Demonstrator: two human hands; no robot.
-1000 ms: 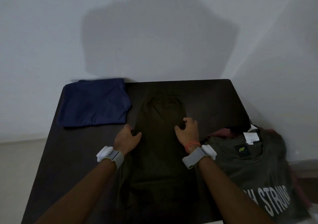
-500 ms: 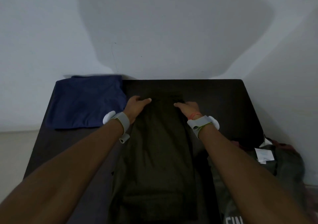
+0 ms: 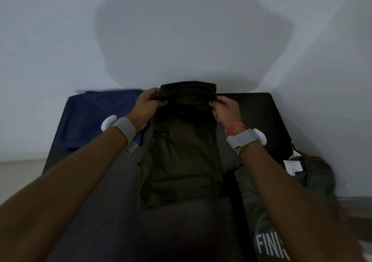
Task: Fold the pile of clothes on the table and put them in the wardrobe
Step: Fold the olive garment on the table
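gripping the far end of the dark olive garment [image 3: 181, 153], the left hand [image 3: 145, 109] and right hand [image 3: 226, 111] are pinching its corners and raising it off the dark table [image 3: 261, 113], beside the folded navy garment [image 3: 96, 117].

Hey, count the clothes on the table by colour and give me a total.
Olive green garment: 1, far end gripped by the left hand and the right hand
Navy blue garment: 1
Grey printed shirt: 1
Dark red cloth: 1, mostly hidden under the grey shirt
Total: 4
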